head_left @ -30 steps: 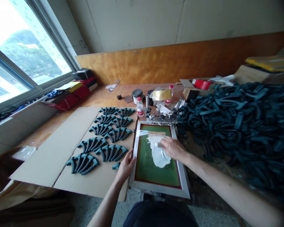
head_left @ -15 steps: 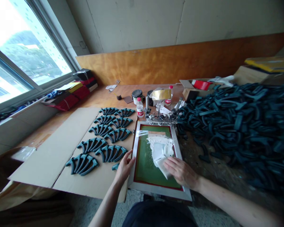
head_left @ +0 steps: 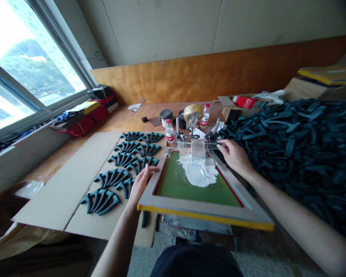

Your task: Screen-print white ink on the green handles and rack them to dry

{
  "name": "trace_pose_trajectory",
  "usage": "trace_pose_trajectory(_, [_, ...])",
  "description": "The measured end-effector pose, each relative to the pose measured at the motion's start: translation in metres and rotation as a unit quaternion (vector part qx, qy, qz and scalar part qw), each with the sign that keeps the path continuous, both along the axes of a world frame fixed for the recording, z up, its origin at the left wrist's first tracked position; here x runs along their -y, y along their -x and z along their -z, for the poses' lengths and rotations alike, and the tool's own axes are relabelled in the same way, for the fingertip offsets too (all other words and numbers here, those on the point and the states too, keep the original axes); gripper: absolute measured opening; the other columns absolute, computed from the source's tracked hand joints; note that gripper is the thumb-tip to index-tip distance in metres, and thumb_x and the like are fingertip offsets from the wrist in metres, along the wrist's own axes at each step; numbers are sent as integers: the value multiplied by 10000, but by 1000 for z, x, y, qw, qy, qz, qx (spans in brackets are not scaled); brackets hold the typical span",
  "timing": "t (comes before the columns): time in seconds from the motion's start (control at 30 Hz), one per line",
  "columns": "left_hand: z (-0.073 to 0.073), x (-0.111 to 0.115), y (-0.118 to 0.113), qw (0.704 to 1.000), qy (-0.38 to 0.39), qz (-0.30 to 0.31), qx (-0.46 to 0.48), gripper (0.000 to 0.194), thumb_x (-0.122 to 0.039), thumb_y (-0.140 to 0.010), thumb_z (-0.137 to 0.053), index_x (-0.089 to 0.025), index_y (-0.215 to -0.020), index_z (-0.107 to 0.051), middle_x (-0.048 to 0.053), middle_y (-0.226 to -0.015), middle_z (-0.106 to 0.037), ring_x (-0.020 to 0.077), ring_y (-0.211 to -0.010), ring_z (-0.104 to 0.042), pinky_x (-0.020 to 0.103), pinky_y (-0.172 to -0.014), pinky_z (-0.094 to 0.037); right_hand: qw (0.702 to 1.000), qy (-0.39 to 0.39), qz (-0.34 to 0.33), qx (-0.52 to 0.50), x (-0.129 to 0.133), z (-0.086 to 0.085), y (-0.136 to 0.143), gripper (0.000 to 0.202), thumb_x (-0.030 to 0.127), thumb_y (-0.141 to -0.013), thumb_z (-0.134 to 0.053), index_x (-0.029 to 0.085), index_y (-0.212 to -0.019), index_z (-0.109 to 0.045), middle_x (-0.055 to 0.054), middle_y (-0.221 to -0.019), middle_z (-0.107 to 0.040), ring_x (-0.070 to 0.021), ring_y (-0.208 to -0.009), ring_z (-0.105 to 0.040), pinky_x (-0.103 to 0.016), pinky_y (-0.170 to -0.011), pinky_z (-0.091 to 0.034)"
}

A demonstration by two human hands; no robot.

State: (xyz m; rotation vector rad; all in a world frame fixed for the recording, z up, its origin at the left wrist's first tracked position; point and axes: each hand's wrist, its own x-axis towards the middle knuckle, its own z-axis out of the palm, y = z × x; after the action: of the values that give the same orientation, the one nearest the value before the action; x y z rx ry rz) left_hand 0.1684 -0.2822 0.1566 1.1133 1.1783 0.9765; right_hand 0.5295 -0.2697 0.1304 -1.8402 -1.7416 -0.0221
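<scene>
A screen-printing frame (head_left: 196,209) with green mesh is tilted, its near edge raised off the bench. My left hand (head_left: 140,186) is at its left rail, gripping the edge, with a finger stretched over it. White ink (head_left: 202,177) lies in a thick patch on the mesh. A squeegee (head_left: 198,150) stands in the ink near the far end, with no hand on it. My right hand (head_left: 235,156) is beyond the right rail, beside the hinge clamp (head_left: 212,140). Its fingers are slightly apart, and I see nothing in them.
Dark green curved plastic parts lie in fanned rows (head_left: 100,201) on cardboard (head_left: 57,181) at left. A large heap of similar parts (head_left: 294,154) fills the right side. Behind the frame stand bottles (head_left: 169,132), an ink tub (head_left: 166,118) and a tape roll (head_left: 193,112).
The frame's near edge has risen, with my left hand moving up along its left side. My right hand has let go of the squeegee and moved up and right; the squeegee now stands farther back.
</scene>
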Motion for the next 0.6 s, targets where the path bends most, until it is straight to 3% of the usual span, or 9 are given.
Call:
trace_pose_trajectory(0.07, [-23, -18, -13, 996, -52, -21, 67, 532, -645, -814, -511, -184, -1033, -659, 53, -877, -680, 173, -725, -620, 249, -594, -485, 999, 37, 0, -13, 17, 22, -11, 336, 423, -933, -412, 172, -955, -634, -76, -879, -635, -219, -810, -591, -334, -739, -467])
trace_pose_trajectory(0.17, [-50, -46, -33, 986, -111, -24, 122, 514, -629, -808, -536, -169, -1018, -629, 87, -931, -688, 206, -841, -643, 265, -623, -524, 991, 108, -73, 15, 49, 67, 2, 331, 501, -868, -522, 190, -805, -614, -56, -837, -616, -214, -790, -574, -329, -724, -458])
trace_pose_trajectory(0.27, [-57, -54, -46, 979, -137, -56, 142, 517, -641, -816, -512, -169, -1001, -608, 72, -869, -687, 195, -843, -648, 260, -622, -533, 979, 153, -115, 72, 72, 100, 32, 233, 408, -845, -585, 183, -787, -580, -81, -902, -610, -234, -885, -566, -332, -772, -436])
trace_pose_trajectory(0.33, [-43, -37, -52, 979, -122, -87, 137, 526, -644, -816, -511, -179, -1044, -601, 68, -898, -692, 175, -809, -654, 252, -616, -531, 974, 187, -95, 81, 80, 106, 49, 122, 287, -872, -548, 177, -820, -556, -92, -899, -619, -229, -874, -578, -316, -749, -425])
trace_pose_trajectory(0.37, [-29, -21, -56, 987, -78, -70, 122, 556, -657, -803, -519, -168, -1052, -608, 84, -905, -698, 178, -781, -659, 251, -594, -526, 975, 199, -77, 68, 83, 104, 58, 94, 246, -889, -517, 178, -829, -541, -88, -865, -623, -217, -831, -588, -302, -718, -422])
trace_pose_trajectory(0.43, [5, 19, -66, 994, 81, 35, 69, 641, -697, -751, -549, -124, -1021, -640, 140, -881, -709, 213, -728, -673, 258, -529, -507, 983, 179, -42, 27, 91, 95, 79, 115, 226, -927, -457, 183, -836, -514, -75, -797, -617, -199, -750, -592, -288, -667, -418])
trace_pose_trajectory(0.47, [23, 42, -71, 978, 173, 105, 46, 677, -704, -719, -582, -114, -1046, -645, 177, -926, -711, 252, -758, -685, 270, -510, -501, 989, 147, -34, 9, 97, 89, 92, 134, 237, -942, -438, 186, -838, -507, -72, -789, -611, -198, -742, -590, -290, -662, -422])
trace_pose_trajectory(0.53, [55, 80, -80, 954, 266, 116, 75, 670, -699, -713, -593, -151, -1096, -628, 180, -1027, -698, 284, -881, -685, 292, -561, -519, 995, 64, -76, -3, 109, 78, 118, 151, 245, -955, -417, 188, -854, -513, -76, -831, -610, -207, -793, -583, -310, -706, -443])
trace_pose_trajectory(0.6, [76, 101, -77, 948, 287, 63, 123, 620, -682, -726, -588, -170, -1075, -605, 148, -1036, -691, 264, -896, -681, 300, -610, -528, 980, 13, -199, 8, 116, 72, 130, 138, 215, -949, -419, 190, -908, -548, -71, -910, -625, -209, -878, -575, -333, -790, -456])
